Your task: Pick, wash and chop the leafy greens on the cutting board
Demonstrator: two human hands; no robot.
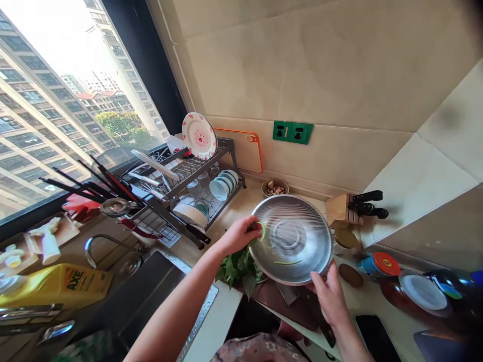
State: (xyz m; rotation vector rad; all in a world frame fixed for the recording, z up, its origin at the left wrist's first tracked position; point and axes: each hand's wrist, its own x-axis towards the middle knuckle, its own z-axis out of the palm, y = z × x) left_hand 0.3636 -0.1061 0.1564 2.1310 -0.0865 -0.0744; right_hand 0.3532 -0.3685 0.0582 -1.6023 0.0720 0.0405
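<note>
My right hand (329, 294) grips the near right rim of a shiny metal colander (289, 234), thumb over the edge, holding it tilted above the counter. At its left rim, my left hand (244, 235) is closed with a thin, curved green stem (263, 231) at its fingertips. Another slim green stem (287, 262) lies in the near part of the colander. Below its left side sits a bunch of leafy greens (238, 266), partly covered. A dark cutting board (269, 301) and a cleaver (289, 295) show under the near rim.
A dish rack (184, 176) with plates and bowls stands left, behind the sink (151, 286). Near the wall are a bowl of brown pieces (275, 188) and a knife block (341, 210). Jars, a red-lidded can (381, 265) and a phone (377, 338) occupy the right.
</note>
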